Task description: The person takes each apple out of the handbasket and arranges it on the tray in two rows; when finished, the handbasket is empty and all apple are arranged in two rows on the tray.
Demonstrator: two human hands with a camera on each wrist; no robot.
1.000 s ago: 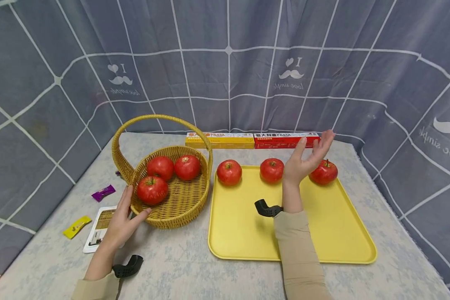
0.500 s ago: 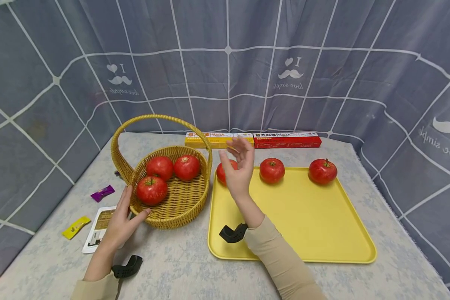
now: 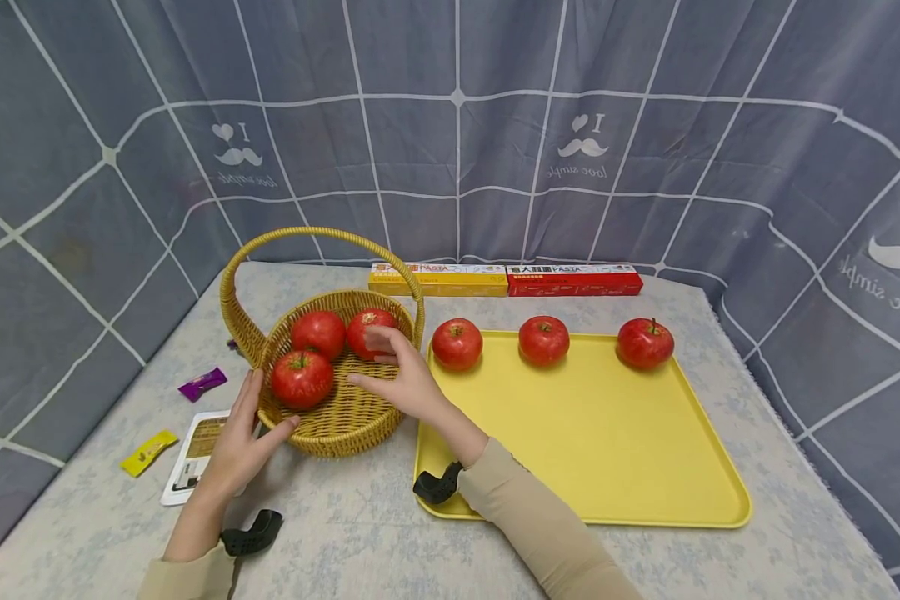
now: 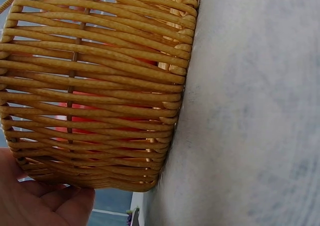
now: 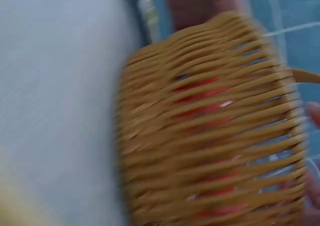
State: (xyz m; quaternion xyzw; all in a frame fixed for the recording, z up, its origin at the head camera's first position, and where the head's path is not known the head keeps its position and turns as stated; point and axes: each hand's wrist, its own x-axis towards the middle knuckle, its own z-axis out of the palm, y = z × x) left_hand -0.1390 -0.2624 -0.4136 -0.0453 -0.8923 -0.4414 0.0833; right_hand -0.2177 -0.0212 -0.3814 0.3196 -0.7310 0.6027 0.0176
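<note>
three basket apples (image 3: 318, 354), three tray apples (image 3: 543, 341)

Woven wicker basket (image 3: 345, 408), rough, matt, golden strands. Glossy smooth red skins on apples (image 3: 457, 343). Yellow tray (image 3: 607, 442) smooth plastic, slight sheen. Printed cloth on table (image 3: 360, 533), matt. Cardboard boxes (image 3: 506, 280), glossy foil sachets (image 3: 204, 384).

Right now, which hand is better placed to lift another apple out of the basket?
Probably the right hand: it hovers open over the basket beside an apple, while the left hand steadies the rim.
</note>
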